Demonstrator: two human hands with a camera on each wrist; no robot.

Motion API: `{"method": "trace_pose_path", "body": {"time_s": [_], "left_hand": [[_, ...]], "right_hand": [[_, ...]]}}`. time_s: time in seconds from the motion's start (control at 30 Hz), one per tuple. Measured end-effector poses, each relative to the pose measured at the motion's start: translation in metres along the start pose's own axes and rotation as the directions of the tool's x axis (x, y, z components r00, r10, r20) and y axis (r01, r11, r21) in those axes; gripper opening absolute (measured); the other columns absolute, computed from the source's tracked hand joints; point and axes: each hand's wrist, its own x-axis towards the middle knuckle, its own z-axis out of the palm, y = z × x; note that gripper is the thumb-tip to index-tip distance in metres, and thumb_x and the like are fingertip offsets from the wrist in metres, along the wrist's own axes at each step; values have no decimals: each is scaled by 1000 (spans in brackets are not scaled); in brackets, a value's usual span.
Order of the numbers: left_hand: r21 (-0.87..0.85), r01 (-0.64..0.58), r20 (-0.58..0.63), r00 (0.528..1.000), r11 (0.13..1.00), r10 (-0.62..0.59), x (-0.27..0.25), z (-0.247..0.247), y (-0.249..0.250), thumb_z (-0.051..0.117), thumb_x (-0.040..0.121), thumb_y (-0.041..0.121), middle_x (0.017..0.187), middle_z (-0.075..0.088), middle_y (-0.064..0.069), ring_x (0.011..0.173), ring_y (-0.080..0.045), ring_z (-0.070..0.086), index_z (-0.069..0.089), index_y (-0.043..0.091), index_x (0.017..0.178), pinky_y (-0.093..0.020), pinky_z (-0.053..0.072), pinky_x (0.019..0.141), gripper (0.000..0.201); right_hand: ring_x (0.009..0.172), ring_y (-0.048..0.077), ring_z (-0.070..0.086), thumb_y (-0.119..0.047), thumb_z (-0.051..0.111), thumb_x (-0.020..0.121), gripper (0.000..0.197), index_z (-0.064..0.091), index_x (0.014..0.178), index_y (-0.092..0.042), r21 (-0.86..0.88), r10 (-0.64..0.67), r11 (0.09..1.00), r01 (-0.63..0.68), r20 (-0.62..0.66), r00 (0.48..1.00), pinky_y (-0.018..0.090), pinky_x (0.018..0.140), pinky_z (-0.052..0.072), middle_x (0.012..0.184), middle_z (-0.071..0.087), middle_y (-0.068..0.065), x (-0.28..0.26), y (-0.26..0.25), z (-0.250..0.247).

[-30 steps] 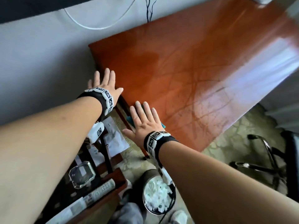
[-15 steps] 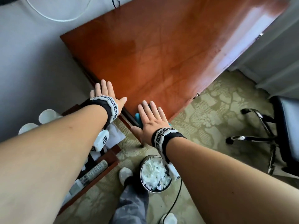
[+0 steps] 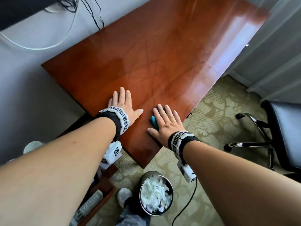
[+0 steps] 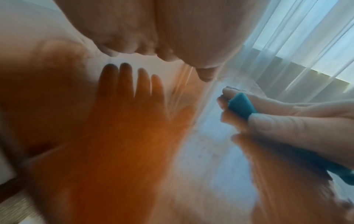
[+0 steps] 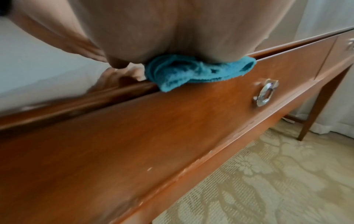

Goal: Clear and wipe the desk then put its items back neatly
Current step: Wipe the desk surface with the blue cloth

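The glossy reddish wooden desk (image 3: 162, 54) carries nothing but my two hands and a cloth. My left hand (image 3: 122, 103) lies flat on the desktop near its near-left corner, fingers straight and spread. My right hand (image 3: 166, 121) presses flat on a teal cloth (image 3: 154, 122) near the front edge; most of the cloth is hidden under the palm. In the right wrist view the teal cloth (image 5: 191, 71) bunches out from under the palm at the desk (image 5: 134, 136) edge. From the left wrist camera the cloth (image 4: 241, 106) peeks between the right hand's fingers (image 4: 287, 125).
A waste bin (image 3: 156, 193) full of paper stands on the carpet below the desk corner. A low wooden shelf (image 3: 104, 190) with a remote control (image 3: 88, 204) sits at the left. An office chair (image 3: 276, 132) is at the right. Cables (image 3: 91, 12) hang on the wall. A drawer handle (image 5: 265, 94) faces front.
Both hands moved from the desk's left end onto the desktop; the left now lies flat on the top and the right has slid the cloth along the front.
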Motion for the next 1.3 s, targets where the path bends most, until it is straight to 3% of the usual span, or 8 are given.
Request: {"method": "trace_pose_path", "body": {"time_s": [0.13,0.27,0.47,0.63,0.97,1.2,1.3], "left_hand": [[3,-103,-12,995,995,103,26,-12,39,34,98,69,168,-22,-4,156,-31,-15,-11,17,162,-47,0,126,94],[-28,-130,-19,991,991,129,49,-16,78,35,97,71,168,-22,-4,156,-32,-15,-10,20,162,-49,-1,126,95],[-6,49,64,997,999,-48,69,-17,133,26,89,84,168,-23,-6,153,-40,-19,-12,25,161,-65,-4,120,101],[-56,122,109,987,991,-116,78,-12,136,20,83,90,164,-34,1,150,-35,-31,-23,33,158,-65,-15,118,103],[-33,226,73,972,974,-223,75,-5,144,11,73,98,164,-33,7,152,-28,-29,-26,41,154,-61,-11,121,105],[-9,220,65,974,976,-219,76,-3,144,12,77,95,163,-34,8,151,-27,-30,-27,41,154,-60,-11,121,101],[-5,219,41,975,976,-219,75,-2,143,12,80,92,164,-33,9,152,-26,-30,-25,41,155,-60,-12,121,98]], "right_hand": [[155,17,-22,-73,24,98,85,-6,163,-28,19,89,996,-89,-22,996,44,126,-11,169,-18,-9,26,30,-19],[154,16,-23,-73,22,98,84,-6,163,-29,33,140,990,-139,-36,990,45,126,-11,169,-18,-10,51,64,-34],[156,16,-18,-69,22,100,78,-2,163,-30,34,173,985,-171,-93,981,46,126,-9,170,-13,-10,89,123,-54],[157,15,-14,-55,29,105,69,0,163,-33,1,113,994,-113,-97,989,43,127,-7,171,-11,-11,124,174,-81],[158,18,-9,-48,30,107,62,6,163,-35,-63,-139,989,134,-90,986,44,127,-3,171,-4,-9,169,224,-111],[158,19,-4,-40,34,107,60,13,162,-32,-2,-148,989,150,-153,977,42,127,-1,171,2,-9,170,237,-107],[157,24,4,-32,40,106,57,23,160,-27,62,-52,996,66,-218,975,45,126,8,171,11,-6,165,269,-109]]}}
